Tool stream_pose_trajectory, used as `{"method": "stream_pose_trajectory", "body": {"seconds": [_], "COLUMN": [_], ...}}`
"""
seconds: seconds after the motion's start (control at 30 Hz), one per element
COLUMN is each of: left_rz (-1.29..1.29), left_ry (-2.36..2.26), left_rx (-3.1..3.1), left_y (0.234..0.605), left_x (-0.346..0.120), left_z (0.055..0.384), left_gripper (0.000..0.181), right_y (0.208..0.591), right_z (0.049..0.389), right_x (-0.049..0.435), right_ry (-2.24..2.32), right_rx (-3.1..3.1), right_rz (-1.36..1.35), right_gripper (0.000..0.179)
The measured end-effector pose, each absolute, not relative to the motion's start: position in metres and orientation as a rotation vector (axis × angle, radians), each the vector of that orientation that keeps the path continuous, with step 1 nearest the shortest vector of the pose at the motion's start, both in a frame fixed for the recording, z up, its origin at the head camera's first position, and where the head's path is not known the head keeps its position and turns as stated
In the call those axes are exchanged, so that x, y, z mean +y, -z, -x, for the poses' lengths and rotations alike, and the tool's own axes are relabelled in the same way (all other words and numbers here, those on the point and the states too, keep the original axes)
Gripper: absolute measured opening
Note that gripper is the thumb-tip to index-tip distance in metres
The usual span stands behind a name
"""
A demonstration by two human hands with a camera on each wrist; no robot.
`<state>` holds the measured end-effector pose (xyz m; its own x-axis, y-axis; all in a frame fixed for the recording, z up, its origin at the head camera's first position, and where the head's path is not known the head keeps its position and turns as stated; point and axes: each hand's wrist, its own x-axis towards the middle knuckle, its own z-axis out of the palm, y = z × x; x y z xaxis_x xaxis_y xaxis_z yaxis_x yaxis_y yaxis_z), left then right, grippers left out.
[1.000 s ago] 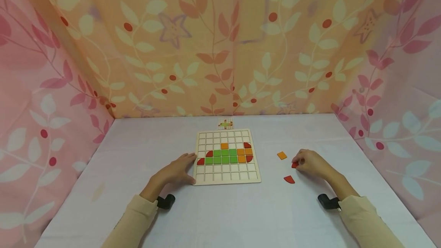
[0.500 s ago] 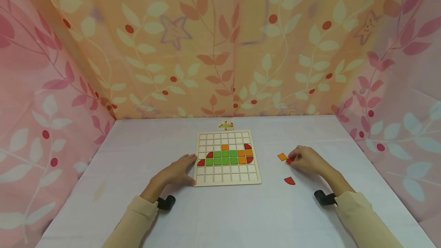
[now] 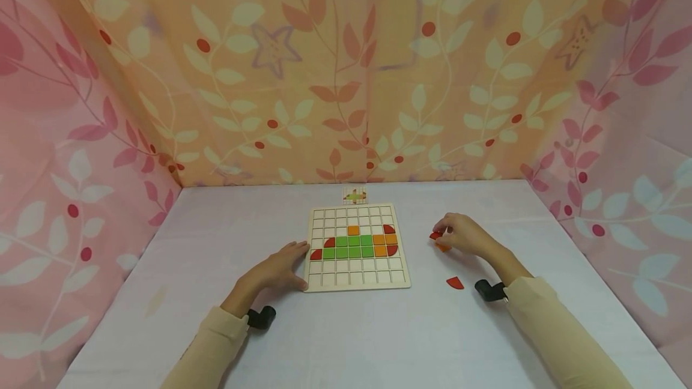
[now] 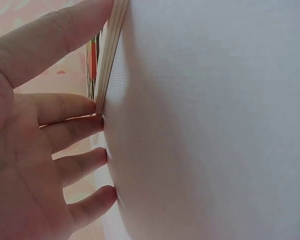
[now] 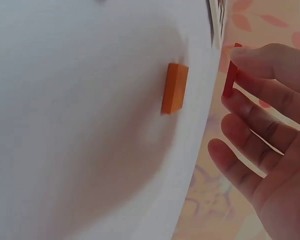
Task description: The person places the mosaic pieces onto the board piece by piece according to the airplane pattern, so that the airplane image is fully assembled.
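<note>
My right hand (image 3: pixel 462 234) pinches a red quarter-circle tile (image 5: pixel 231 75) between thumb and fingers, raised off the table. Just under it lies an orange square tile (image 5: pixel 175 89), partly covered by the hand in the head view. My left hand (image 3: pixel 278 268) is at the left edge of the wooden grid board (image 3: pixel 354 278), thumb and index fingertip right at its side, the other fingertips down on the cloth. Set in the board are several green squares (image 3: pixel 354 247), several orange squares (image 3: pixel 353 230) and several red quarter-circles (image 3: pixel 391 250).
Another red quarter-circle tile (image 3: pixel 455 283) lies on the white cloth (image 3: pixel 357 335) nearer to me. A small pattern card (image 3: pixel 354 196) is behind the board. Floral curtains (image 3: pixel 346 77) enclose the table at the back and both sides.
My right hand has moved left and away from me with the red quarter-circle tile, passing over the orange square tile. The left hand and the board have stayed in place.
</note>
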<state>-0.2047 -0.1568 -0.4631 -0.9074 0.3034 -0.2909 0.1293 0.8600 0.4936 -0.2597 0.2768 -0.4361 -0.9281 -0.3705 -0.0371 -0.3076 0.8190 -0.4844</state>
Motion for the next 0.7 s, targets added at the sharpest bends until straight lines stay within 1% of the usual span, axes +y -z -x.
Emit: {"method": "stream_pose_trajectory", "body": {"seconds": [0.2, 0.4, 0.6, 0.7], "left_rz": [-0.322, -0.312, -0.319, -0.326], "left_ry": [-0.685, -0.673, -0.657, -0.647], "left_rx": [2.661, 2.655, 2.671, 2.676], "left_y": [0.464, 0.462, 0.461, 0.461], "left_x": [-0.157, -0.157, -0.157, -0.157], "left_z": [0.205, 0.203, 0.203, 0.203], "left_gripper": [0.093, 0.093, 0.093, 0.093], "right_y": [0.432, 0.433, 0.427, 0.424], "right_z": [0.271, 0.28, 0.293, 0.298], "right_x": [0.259, 0.249, 0.238, 0.232], "right_ry": [0.709, 0.726, 0.775, 0.768], "right_rx": [2.864, 2.905, 2.935, 2.934], "right_rz": [0.503, 0.584, 0.678, 0.682], "right_gripper": [0.024, 0.023, 0.022, 0.022]}}
